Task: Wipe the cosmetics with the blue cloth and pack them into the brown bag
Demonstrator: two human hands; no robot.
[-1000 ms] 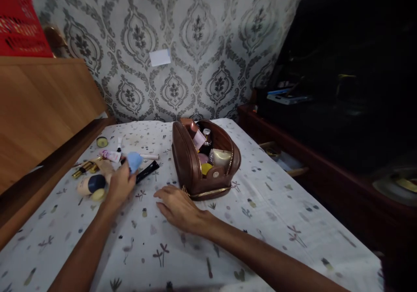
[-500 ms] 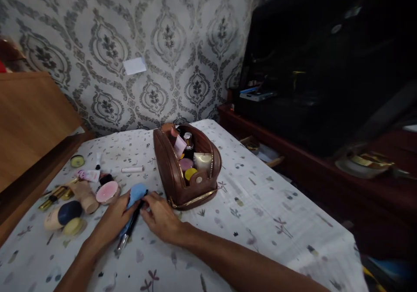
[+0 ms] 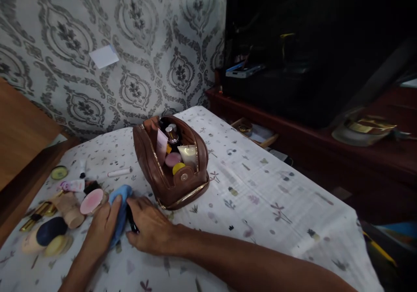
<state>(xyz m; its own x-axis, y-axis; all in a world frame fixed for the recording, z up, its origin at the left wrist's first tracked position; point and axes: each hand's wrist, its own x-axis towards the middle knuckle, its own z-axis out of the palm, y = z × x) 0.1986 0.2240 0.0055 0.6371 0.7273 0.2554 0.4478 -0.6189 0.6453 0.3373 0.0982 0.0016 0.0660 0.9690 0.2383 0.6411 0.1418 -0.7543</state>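
My left hand [image 3: 101, 226] is closed on a crumpled blue cloth [image 3: 121, 196], low over the table. Close beside it, the fingers of my right hand [image 3: 150, 227] wrap round a slim black cosmetic stick [image 3: 131, 222], mostly hidden by the hand; its exact kind does not show. The cloth lies against the stick's upper part. Just beyond my right hand stands a brown cosmetic bag [image 3: 148, 162], unzipped. In it are a white-gold tube [image 3: 188, 156], a pink tube [image 3: 161, 146], a silver-capped bottle [image 3: 172, 135] and a yellow round lid [image 3: 178, 168].
Left of my hands lie a pink compact [image 3: 91, 201], a beige tube [image 3: 72, 214], a dark blue-capped bottle [image 3: 52, 231], a round yellowish item [image 3: 57, 245] and a white stick [image 3: 119, 172]. A patterned cloth [image 3: 260, 222] covers the table. A dark television [image 3: 293, 66] stands at right.
My right hand has closed further round the black stick, whose silver end no longer shows. The cloth now sits higher along it. The view has shifted rightward.
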